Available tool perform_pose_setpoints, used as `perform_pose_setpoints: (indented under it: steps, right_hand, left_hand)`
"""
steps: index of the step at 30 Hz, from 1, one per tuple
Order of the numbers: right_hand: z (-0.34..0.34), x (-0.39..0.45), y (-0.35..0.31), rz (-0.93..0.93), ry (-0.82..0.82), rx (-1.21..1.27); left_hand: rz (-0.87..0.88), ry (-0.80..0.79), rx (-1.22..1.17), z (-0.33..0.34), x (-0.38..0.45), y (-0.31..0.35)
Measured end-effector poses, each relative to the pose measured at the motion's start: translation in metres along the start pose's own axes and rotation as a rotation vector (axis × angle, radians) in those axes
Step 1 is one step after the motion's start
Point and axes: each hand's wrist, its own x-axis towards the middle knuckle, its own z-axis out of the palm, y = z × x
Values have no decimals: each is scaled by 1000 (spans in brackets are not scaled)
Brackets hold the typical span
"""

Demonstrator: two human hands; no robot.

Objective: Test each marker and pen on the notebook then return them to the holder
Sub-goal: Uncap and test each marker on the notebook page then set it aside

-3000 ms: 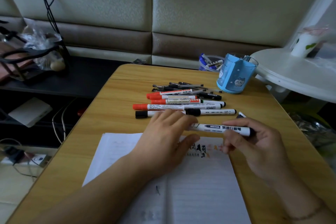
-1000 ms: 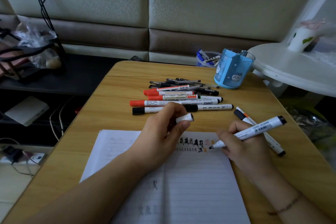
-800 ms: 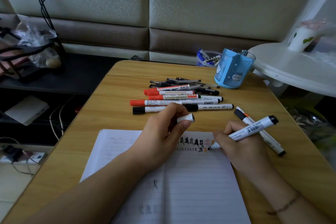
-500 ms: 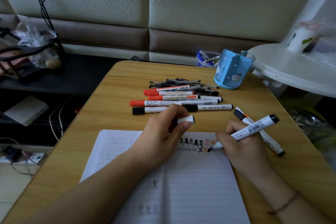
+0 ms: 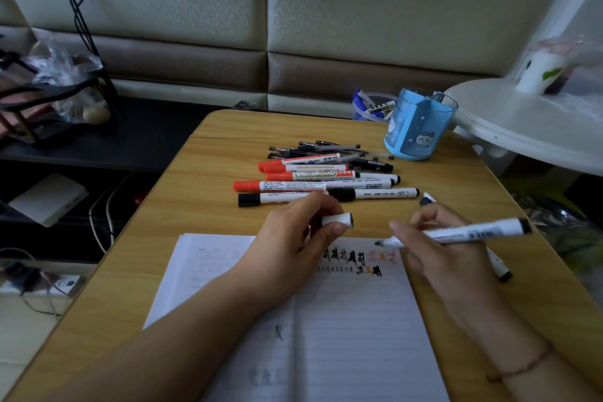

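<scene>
An open lined notebook (image 5: 352, 330) lies at the table's near edge, with rows of small ink marks along its top. My right hand (image 5: 437, 251) grips an uncapped white marker (image 5: 473, 231), its black tip just above the page near the marks. My left hand (image 5: 293, 245) pinches that marker's white cap (image 5: 337, 220) above the notebook's top edge. A pile of red and black markers and pens (image 5: 319, 173) lies further back. The blue cartoon holder (image 5: 419, 126) stands at the far right.
Another white marker (image 5: 499, 268) lies on the wooden table (image 5: 202, 206) under my right hand. A white round side table (image 5: 528, 127) with a cup stands at the right. To the left, a dark shelf holds a bag, a white box and cables.
My right hand has lifted the marker's tip off the page and swung it to point left, flatter than before. New black marks show in the lower row. My left hand keeps the cap.
</scene>
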Motion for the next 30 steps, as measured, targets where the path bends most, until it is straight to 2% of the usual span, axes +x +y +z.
perform_pose_setpoints:
  steps: [3,6,11,17,26,28,30]
  right_hand:
    - [-4,-2,-9,-57,-87,171]
    - [-8,-1,-7,-80,-103,316]
    - [-4,-1,-4,-116,-176,261]
    - [0,-4,-7,-72,-327,221]
    - [10,-10,-13,-142,-342,169]
    - [10,-8,-18,-171,-322,168]
    - [-1,-3,-25,-219,-238,191]
  left_hand:
    - [3,-9,28,0,0,1]
    - [-13,1,1,0,0,1]
    - [19,2,8,0,0,1]
    - [144,-53,11,-2,0,6]
    - [141,-18,-16,-5,0,6]
    - [132,-6,51,-9,2,2]
    - [65,9,226,-12,6,-5]
